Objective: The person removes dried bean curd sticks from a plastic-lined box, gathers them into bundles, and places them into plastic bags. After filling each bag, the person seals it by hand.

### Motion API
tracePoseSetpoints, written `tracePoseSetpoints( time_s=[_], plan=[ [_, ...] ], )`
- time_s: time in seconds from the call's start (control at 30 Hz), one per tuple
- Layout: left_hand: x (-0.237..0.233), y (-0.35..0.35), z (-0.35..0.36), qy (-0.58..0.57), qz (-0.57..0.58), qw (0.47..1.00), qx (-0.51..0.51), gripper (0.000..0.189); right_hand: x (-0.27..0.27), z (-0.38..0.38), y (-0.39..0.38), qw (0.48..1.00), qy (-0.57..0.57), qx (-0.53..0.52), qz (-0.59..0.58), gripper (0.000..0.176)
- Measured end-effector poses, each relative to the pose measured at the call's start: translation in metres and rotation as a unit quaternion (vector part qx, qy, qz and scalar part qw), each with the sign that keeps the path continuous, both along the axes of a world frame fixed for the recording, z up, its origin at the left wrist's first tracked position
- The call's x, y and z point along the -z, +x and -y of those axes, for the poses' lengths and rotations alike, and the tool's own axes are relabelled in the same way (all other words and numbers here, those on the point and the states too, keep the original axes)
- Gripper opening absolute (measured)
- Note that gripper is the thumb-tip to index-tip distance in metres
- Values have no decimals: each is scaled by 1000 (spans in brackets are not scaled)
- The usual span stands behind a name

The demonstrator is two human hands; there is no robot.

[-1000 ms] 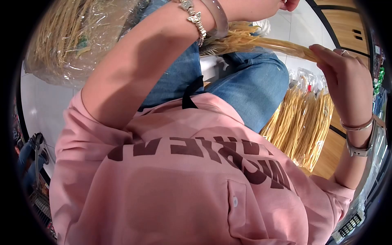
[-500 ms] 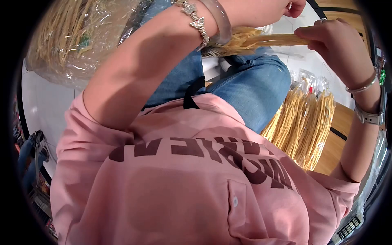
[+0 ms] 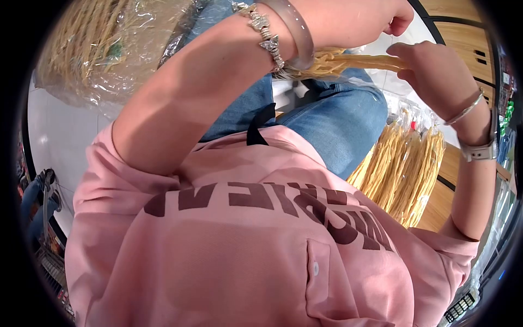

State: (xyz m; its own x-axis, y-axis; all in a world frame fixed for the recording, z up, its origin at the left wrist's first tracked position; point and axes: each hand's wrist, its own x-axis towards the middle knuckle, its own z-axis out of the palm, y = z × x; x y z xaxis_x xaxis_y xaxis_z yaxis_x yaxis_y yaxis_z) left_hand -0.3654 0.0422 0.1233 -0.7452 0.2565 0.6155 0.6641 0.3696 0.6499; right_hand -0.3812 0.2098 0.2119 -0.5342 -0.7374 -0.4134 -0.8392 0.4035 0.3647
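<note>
My right hand (image 3: 430, 68) pinches the end of a bunch of long yellow dried bean curd sticks (image 3: 348, 61), stretched sideways above my knee. Across the top reaches my left hand (image 3: 399, 20), cut off by the frame edge. Its visible fingers are curled in, and what they hold, if anything, is hidden. Part of the sticks lies behind my left forearm. At upper left, a large clear plastic bag (image 3: 90, 90) contains more of these sticks. Several packed bundles of sticks (image 3: 406, 174) in clear wrapping lie to the right of my leg.
My bent legs in jeans (image 3: 332, 120) are below the hands. White floor tiles (image 3: 60, 125) show at left. Wooden panels (image 3: 457, 35) stand along the right side. Another person's legs (image 3: 38, 204) and a wire cart (image 3: 52, 267) are at far left.
My right hand has moved slightly left and down, its wrist bending, with the bean curd sticks still in its grip. My left hand has shifted slightly right and down.
</note>
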Motion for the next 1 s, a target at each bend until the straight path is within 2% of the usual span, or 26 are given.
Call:
tracePoseSetpoints(
  time_s=[0.07,0.2,0.27,0.37,0.47,0.57,0.67,0.7,0.73,0.8,0.9,1.0],
  plan=[
    [0,0,0,-2,9,1000,-2,9,-1,-5,-7,997,-16,28,68,9],
    [4,7,-2,16,-22,1000,-10,10,17,1,-4,995,-27,45,85,12],
    [1,13,-3,17,3,1000,1,11,51,-6,-4,990,-64,21,121,14],
    [-6,18,-5,-5,94,995,14,14,89,-3,-13,990,-43,21,133,15],
    [-1,19,-10,-11,72,997,-18,15,90,6,-7,973,-163,66,152,13],
    [-7,30,0,12,35,999,-32,14,62,11,-4,991,11,78,108,12],
    [-11,28,7,7,76,997,0,13,46,3,-1,988,-41,78,123,18],
    [-8,24,6,7,81,997,4,13,47,2,-5,987,-8,94,131,19],
    [-6,22,4,11,86,996,6,13,51,0,-8,986,-29,70,146,19],
    [-3,19,-1,21,97,995,7,13,69,-8,-13,982,-72,24,174,19],
    [-16,32,3,18,142,989,26,13,112,-16,-18,976,-126,7,180,21],
    [-22,29,4,-20,182,982,47,14,107,-6,-24,980,-63,0,189,21]
  ],
)
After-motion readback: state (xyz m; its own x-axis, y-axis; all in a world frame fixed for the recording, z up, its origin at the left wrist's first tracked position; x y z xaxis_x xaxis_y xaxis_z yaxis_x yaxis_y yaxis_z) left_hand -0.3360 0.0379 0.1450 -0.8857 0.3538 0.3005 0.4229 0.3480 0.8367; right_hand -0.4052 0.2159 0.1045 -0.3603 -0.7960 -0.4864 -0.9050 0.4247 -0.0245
